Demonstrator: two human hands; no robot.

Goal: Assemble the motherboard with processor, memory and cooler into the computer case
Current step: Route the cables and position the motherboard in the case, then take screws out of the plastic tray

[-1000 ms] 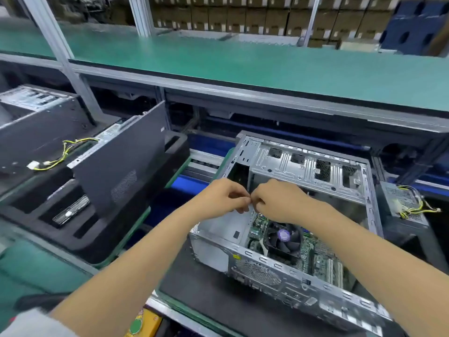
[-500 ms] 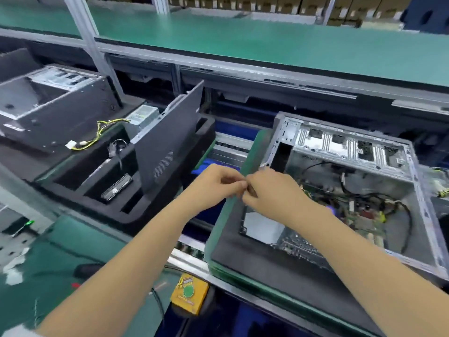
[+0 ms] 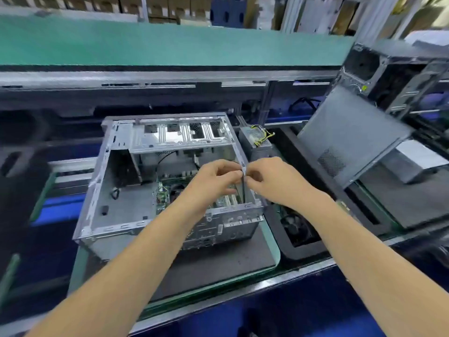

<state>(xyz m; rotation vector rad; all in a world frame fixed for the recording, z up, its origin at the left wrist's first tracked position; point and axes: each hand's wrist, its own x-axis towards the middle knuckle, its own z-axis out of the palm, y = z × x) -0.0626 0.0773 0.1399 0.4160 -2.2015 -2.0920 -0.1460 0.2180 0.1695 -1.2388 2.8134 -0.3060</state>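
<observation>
- Above the open top of the grey sheet-metal computer case (image 3: 114, 181), the left hand (image 3: 213, 178) and the right hand (image 3: 274, 181) meet fingertip to fingertip, both pinching a thin black cable (image 3: 243, 188) with a small white tag at its top.
- The two-handed pinch looks meant to work on the cable's end or its tie in free air, where the fingers have room, before it goes down into the case.
- The case lies on its side on a dark mat inside a green-edged tray (image 3: 272, 242), open face up, which gives access from above.
- The green motherboard (image 3: 161, 195) already sits on the case floor, with the black round cooler fan (image 3: 176, 192) upon it, so the task seems well along.
- The hands and forearms cover much of the board; memory and processor cannot be made out.
- Where the cable's lower end leads is hidden behind the case wall.
- A small grey power supply with yellow wires (image 3: 257, 142) stands just beside the case; its edges are blurred.
</observation>
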